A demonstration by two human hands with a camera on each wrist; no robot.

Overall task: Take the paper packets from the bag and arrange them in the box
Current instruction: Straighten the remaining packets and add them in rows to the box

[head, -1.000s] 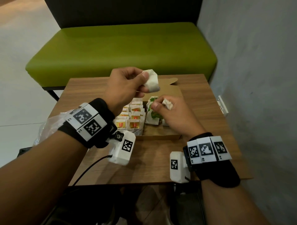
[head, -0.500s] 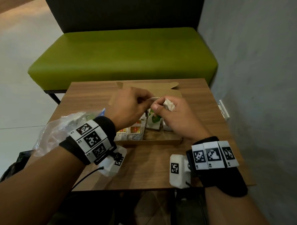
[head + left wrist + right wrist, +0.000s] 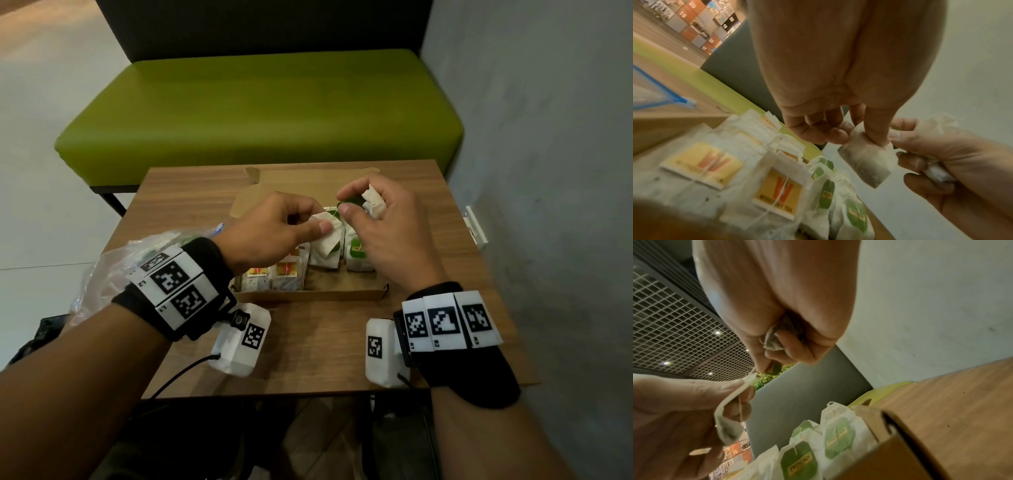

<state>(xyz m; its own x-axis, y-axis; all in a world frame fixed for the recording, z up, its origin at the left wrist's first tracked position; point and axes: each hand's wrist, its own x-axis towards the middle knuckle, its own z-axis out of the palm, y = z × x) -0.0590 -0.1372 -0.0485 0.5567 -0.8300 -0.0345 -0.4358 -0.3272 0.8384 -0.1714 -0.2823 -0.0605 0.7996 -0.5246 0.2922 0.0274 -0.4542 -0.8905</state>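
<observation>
My left hand (image 3: 317, 221) pinches a white paper packet (image 3: 327, 236) just above the open cardboard box (image 3: 308, 294). My right hand (image 3: 344, 202) is close beside it, its curled fingers holding a second, crumpled packet (image 3: 373, 205). Its thumb and forefinger pinch a green tag (image 3: 350, 201) on a thin string running to the left packet. The left wrist view shows the pinched packet (image 3: 867, 159) hanging over the box's rows. Yellow-tagged packets (image 3: 287, 270) stand at the box's left and green-tagged ones (image 3: 358, 255) at its right. The clear plastic bag (image 3: 113, 270) lies at the table's left edge.
The box's lid flap (image 3: 308, 181) lies open toward the back of the small wooden table (image 3: 308, 342). A green bench (image 3: 260, 113) stands behind the table and a grey wall (image 3: 548, 171) runs close along the right.
My left hand has come down from above the box with its packet to meet the right hand. The right hand has risen a little and now pinches the green tag.
</observation>
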